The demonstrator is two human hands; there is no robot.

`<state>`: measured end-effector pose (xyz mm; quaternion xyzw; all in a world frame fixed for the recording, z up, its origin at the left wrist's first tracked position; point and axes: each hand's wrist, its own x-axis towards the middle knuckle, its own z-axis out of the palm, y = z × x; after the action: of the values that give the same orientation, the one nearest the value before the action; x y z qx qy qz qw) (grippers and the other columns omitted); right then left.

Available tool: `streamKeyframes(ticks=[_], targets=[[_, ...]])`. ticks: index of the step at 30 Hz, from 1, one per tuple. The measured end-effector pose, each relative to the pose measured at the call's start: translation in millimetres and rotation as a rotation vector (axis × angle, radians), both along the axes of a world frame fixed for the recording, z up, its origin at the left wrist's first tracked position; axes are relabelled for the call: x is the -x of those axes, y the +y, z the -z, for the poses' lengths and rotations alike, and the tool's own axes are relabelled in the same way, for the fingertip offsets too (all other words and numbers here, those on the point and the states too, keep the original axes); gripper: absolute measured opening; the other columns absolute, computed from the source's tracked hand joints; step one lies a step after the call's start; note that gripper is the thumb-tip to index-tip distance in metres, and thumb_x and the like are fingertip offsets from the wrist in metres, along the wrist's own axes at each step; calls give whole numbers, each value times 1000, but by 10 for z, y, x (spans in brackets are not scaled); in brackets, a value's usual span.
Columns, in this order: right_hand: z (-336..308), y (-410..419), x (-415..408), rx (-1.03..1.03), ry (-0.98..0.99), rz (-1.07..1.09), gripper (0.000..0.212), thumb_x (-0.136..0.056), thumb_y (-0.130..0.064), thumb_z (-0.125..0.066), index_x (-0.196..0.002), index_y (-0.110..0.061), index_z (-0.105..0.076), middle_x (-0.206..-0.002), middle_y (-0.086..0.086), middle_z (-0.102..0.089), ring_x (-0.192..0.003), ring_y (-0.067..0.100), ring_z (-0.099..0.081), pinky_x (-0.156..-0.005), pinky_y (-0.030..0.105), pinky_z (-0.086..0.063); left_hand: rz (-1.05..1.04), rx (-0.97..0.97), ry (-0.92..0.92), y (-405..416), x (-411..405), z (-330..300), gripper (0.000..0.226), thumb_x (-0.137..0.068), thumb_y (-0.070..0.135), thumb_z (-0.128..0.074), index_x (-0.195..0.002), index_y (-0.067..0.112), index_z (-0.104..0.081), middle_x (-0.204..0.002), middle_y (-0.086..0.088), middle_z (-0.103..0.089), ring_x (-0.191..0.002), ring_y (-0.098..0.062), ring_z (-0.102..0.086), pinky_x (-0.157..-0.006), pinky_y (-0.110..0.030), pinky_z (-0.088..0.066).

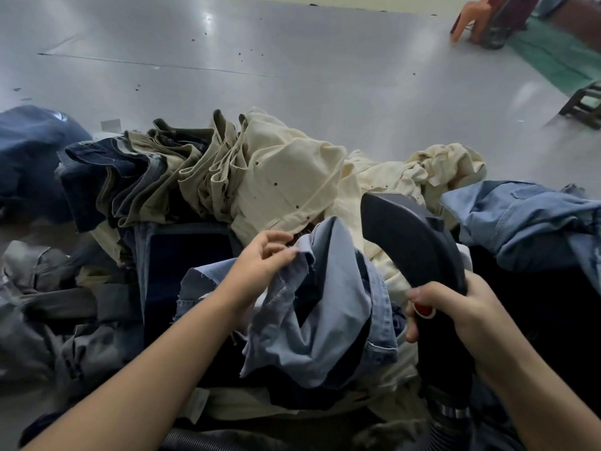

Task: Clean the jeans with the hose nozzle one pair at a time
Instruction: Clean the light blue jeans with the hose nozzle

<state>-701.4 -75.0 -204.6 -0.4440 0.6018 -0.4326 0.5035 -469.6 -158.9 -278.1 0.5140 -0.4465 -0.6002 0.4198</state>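
Note:
A light blue pair of jeans (325, 307) lies bunched in front of me on a heap of clothes, turned partly inside out. My left hand (263, 255) pinches its raw hem near the top of the bunch. My right hand (455, 317) grips the black curved hose nozzle (409, 236) at its handle, beside a red button (422, 309). The nozzle's wide mouth points up and left, above the cream trousers (292, 177) and just right of the blue jeans. A ribbed hose (452, 415) runs down from the handle toward me.
A row of folded dark blue, olive and beige trousers (146, 170) lies at the left. More light blue jeans (520, 219) sit at the right, grey ones (48, 320) at the lower left. Behind is the grey table (292, 60), with stools (481, 21) beyond at the back right.

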Motion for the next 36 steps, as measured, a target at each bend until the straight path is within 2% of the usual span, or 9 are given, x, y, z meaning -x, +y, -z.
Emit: streamKeyframes(ticks=[3,5,7,11,18,24,28,33,36], targets=[[26,-12,-47,-7,-7,-11,21,-60,-14,-65,-62,1,-49,-54,15,-52,-43,30,-54,-44,36,-45,226,-147,-359,60,-36,191,9,-91,29,-63,-95,21,-60,-97,0,-65,-88,-6,-61,-75,-17,-47],[35,-27,-93,-8,6,-38,22,-60,-14,-63,-64,4,-51,-52,17,-52,-42,30,-54,-45,34,-44,387,-123,-743,109,-42,339,31,-94,40,-55,-78,13,-61,-79,2,-62,-77,-9,-57,-66,-22,-42],[44,-32,-140,-8,3,-58,27,-60,-14,-62,-69,10,-52,-51,17,-52,-41,29,-54,-42,32,-44,417,-126,-828,132,-30,392,38,-97,39,-47,-70,13,-54,-74,-2,-56,-77,-18,-53,-66,-29,-38],[80,-15,-203,-21,-36,-83,20,-61,-11,-61,-67,3,-49,-49,16,-51,-38,24,-52,-40,30,-43,189,-497,-302,134,66,372,40,-93,55,-45,-94,16,-56,-79,-3,-60,-61,-14,-56,-54,-21,-45],[231,-28,-253,-1,-33,-105,20,-64,-16,-65,-76,-3,-55,-51,11,-55,-45,23,-56,-45,27,-45,169,-309,-507,108,319,288,17,-89,9,-54,-73,8,-59,-62,-7,-58,-53,-13,-51,-46,-18,-39],[346,-129,-359,98,-91,-108,22,-67,-13,-68,-87,-6,-64,-68,7,-70,-65,13,-67,-61,21,-51,178,-167,-15,54,316,-221,27,-97,16,-51,-77,5,-65,-68,-19,-62,-57,-21,-57,-51,-24,-45],[356,-216,-267,109,-152,-4,20,-65,-18,-69,-82,-28,-72,-75,-5,-72,-74,7,-69,-61,20,-51,195,-429,321,36,78,-424,34,-97,28,-49,-108,1,-65,-93,-18,-66,-82,-25,-65,-72,-30,-55],[347,-333,-158,110,-165,73,6,-58,-27,-73,-63,-25,-70,-63,-6,-63,-64,8,-62,-58,24,-48,296,-527,316,55,-70,-452,57,-78,50,-63,-109,2,-69,-107,-21,-65,-100,-32,-60,-103,-42,-42],[323,-393,-105,136,-179,136,22,-54,-30,-74,-69,-16,-67,-71,7,-58,-71,19,-57,-66,34,-44,395,-461,32,83,-59,-497,67,-57,58,-79,-95,4,-74,-95,-27,-65,-77,-33,-63,-71,-35,-52]])
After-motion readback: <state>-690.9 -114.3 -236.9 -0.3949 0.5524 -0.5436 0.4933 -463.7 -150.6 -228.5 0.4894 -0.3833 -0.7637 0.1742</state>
